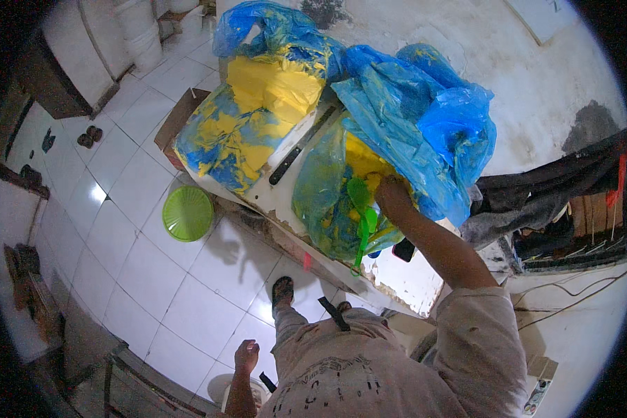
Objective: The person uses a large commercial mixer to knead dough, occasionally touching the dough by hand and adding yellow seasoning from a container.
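My right hand (pixel 395 197) reaches down into an open blue plastic bag (pixel 425 132), at the edge of a soft yellow mass (pixel 366 159). Its fingertips are hidden there, so I cannot make out whether they grip anything. Just left of that hand, a bright green plastic scoop (pixel 361 195) leans in the bag's mouth. My left hand (pixel 246 355) hangs low by my side, away from the worktop; its fingers are loosely bent with nothing in them. Farther left, a big yellow block (pixel 275 83) sits on smeared blue plastic sheeting (pixel 223 150). A black-handled knife (pixel 303 146) lies between block and bag.
The worn white worktop (pixel 285 202) stands against a stained wall (pixel 536 90). A round green tub (pixel 188 214) is on the tiled floor (pixel 153 272) beside it. A dark phone-like object (pixel 403 250) lies under my right forearm. Dark cloth (pixel 543 191) hangs at the right.
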{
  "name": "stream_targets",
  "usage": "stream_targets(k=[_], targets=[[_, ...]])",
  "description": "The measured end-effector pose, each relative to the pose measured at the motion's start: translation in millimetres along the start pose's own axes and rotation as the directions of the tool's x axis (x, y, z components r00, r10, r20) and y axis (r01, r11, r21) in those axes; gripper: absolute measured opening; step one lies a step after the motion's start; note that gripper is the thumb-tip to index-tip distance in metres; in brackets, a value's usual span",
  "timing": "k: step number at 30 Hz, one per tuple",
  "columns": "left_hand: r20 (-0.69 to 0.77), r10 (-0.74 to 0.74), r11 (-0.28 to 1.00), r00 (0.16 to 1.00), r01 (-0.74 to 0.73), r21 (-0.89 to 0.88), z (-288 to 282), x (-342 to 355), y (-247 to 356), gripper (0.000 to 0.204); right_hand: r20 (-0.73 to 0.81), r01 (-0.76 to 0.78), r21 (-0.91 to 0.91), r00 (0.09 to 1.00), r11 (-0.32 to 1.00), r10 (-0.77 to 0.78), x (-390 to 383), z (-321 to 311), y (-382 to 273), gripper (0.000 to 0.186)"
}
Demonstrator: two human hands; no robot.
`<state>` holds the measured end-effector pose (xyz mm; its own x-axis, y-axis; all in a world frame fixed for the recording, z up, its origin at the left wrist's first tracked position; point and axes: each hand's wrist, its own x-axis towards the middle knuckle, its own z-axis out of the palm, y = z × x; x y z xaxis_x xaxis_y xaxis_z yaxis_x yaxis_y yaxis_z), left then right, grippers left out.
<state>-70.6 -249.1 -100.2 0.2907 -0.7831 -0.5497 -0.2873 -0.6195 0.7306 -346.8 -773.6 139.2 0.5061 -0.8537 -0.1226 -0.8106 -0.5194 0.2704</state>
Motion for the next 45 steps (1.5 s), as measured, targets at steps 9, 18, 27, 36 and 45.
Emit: stream_targets(k=[9, 18, 27, 36, 45], targets=[[0.088, -0.247, 0.965, 0.965, 0.236, 0.116, -19.8, -6.9, 22.4, 0.03, -0.16, 0.071, -0.032, 0.984, 0.997, -0.076, -4.7, 87.3, 16.4, 0.035], [0.048, -0.082, 0.987, 0.995, 0.075, 0.145, -27.8, 14.6, 29.5, 0.028, -0.024, -0.179, 0.272, 0.981, 0.945, 0.193, -7.5, 107.8, 24.9, 0.032], [0.25, 0.015, 0.994, 0.968, -0.041, 0.098, -31.3, 27.1, -41.0, 0.032, 0.349, -0.214, 0.757, 0.931, -0.617, 0.105, -45.7, -31.1, -36.0, 0.034], [0.641, 0.036, 0.942, 0.766, -0.241, 0.235, -40.5, 96.0, 158.3, 0.039, 0.191, 0.195, 0.205, 0.953, -0.959, 0.235, -148.9, -85.3, -10.5, 0.04], [0.877, 0.095, 0.885, 0.472, -0.444, 0.143, 68.8, 45.3, 380.4, 0.029, 0.426, 0.486, 0.493, 0.588, -0.721, 0.687, -373.5, -75.2, 69.7, 0.038]])
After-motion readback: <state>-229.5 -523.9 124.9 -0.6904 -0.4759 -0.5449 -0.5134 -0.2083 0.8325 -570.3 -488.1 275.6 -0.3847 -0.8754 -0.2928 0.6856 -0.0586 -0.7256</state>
